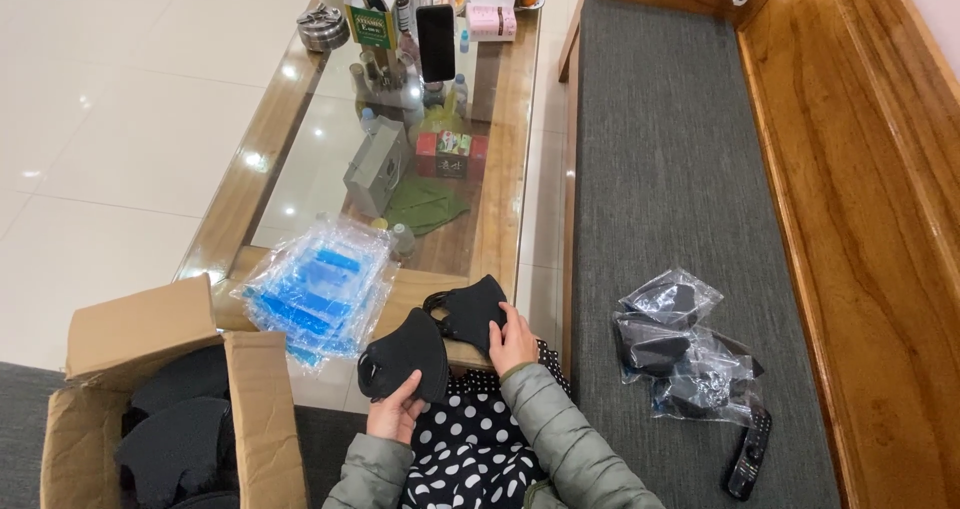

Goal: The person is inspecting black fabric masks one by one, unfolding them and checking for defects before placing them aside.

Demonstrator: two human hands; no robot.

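One black face mask (405, 354) is pinched by the left hand (392, 416); another (470, 311), just ahead, is gripped by the right hand (513, 341).

Two black masks (405, 354) are out in the open, one in the left hand (393, 416) and one under the right hand (513, 341), so two hands at work. One cardboard box (100, 369) sits at the left with more dark masks inside, too jumbled to count. One stack of clear plastic bags (320, 294) lies on the table, one pile of bagged masks (680, 354) sits on the bench, roughly four, and one remote (748, 456) rests beside them.
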